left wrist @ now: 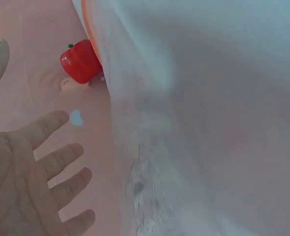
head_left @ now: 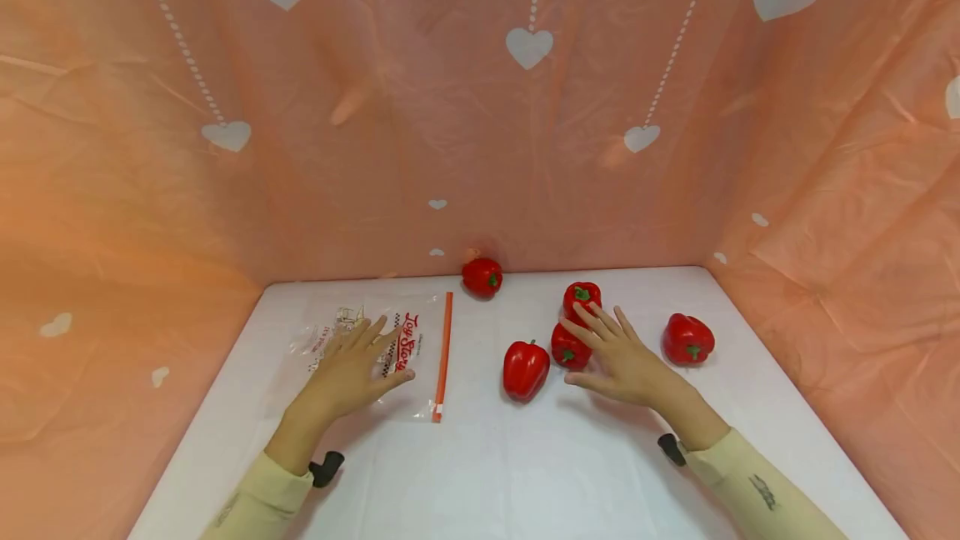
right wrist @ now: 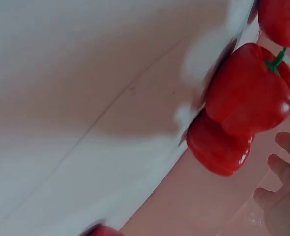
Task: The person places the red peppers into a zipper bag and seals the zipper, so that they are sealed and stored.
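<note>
My left hand, fingers spread, hovers over a clear zip bag with red lettering and an orange zip strip; it holds nothing. In the left wrist view its fingers are straight and apart. My right hand is also spread, just in front of two red bell peppers, one nearer and one behind it. Whether it touches them I cannot tell from the head view; in the right wrist view its fingertips appear apart from the peppers. Another red bell pepper lies between the hands.
A red bell pepper lies at the back edge by the curtain. One more bell pepper sits at the right. The white table is enclosed by peach curtain on the back and sides.
</note>
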The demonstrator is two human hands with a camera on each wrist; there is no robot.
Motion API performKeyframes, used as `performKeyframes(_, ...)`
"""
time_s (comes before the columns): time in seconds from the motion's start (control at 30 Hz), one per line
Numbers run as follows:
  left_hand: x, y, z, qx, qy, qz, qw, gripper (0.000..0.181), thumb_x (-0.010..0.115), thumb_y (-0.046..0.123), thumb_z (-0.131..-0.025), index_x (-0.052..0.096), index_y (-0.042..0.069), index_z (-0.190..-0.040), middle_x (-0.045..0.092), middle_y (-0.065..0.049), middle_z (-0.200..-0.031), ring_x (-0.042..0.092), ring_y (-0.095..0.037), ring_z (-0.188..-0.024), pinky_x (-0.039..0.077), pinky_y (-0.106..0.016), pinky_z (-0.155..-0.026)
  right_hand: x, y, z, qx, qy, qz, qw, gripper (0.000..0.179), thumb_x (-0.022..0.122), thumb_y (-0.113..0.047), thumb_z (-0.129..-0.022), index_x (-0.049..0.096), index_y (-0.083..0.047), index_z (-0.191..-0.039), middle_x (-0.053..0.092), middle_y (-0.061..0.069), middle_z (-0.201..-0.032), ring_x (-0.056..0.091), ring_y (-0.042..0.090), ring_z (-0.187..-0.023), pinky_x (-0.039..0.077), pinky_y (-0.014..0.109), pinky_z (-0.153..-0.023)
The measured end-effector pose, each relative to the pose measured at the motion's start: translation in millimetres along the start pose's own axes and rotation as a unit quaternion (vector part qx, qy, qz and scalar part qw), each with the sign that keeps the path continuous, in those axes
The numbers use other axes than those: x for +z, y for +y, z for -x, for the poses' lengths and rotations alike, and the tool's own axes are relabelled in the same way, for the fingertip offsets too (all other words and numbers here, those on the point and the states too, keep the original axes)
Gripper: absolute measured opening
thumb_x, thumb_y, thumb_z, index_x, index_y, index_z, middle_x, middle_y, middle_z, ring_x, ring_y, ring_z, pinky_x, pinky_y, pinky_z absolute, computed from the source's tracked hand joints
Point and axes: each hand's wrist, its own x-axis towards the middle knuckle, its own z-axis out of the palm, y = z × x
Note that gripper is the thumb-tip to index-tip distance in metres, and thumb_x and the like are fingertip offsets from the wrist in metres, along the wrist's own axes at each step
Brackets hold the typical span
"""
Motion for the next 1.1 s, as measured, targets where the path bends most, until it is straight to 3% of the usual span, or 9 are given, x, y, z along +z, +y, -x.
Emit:
performKeyframes(0.33, 5.2, 13.9, -8.4, -0.01, -0.031, 0.012, 0.9994, 0.087, 0.06, 0.071, -0.099, 0.046, 0.014, -0.163, 0.035, -0.02, -0.171, 0.029, -0.048, -0.158, 0.01, -0.07, -0.127, 6, -8, -16.4, -0.03, -0.019, 0.002, 0.9994, 0.091, 0.075, -0.059, -0.093, 0.037, -0.024, -0.168, 0.028, 0.017, -0.174, 0.016, 0.044, -0.162, 0.006, 0.071, -0.126)
performKeyframes(0.7, 13.9, 25.8, -19.4, 0.004, -0.034, 0.038, 0.9987, 0.078, 0.066, 0.061, -0.1, 0.051, 0.013, -0.16, 0.041, -0.025, -0.166, 0.033, -0.05, -0.155, 0.014, -0.068, -0.127, 9, -12, -31.1, -0.077, -0.034, -0.008, 0.9964, 0.089, 0.077, -0.054, -0.093, 0.041, -0.018, -0.166, 0.031, 0.019, -0.173, 0.021, 0.045, -0.161, 0.006, 0.068, -0.127)
performKeyframes(1.1, 25.9, 35.2, -31.0, 0.015, -0.048, 0.018, 0.9986, 0.076, 0.067, 0.057, -0.101, 0.053, 0.009, -0.157, 0.042, -0.022, -0.166, 0.037, -0.047, -0.154, 0.023, -0.067, -0.125, 13, -18, -43.6, -0.099, -0.077, 0.012, 0.992, 0.086, 0.077, -0.043, -0.095, 0.037, -0.018, -0.168, 0.027, 0.017, -0.175, 0.018, 0.043, -0.163, 0.006, 0.065, -0.129)
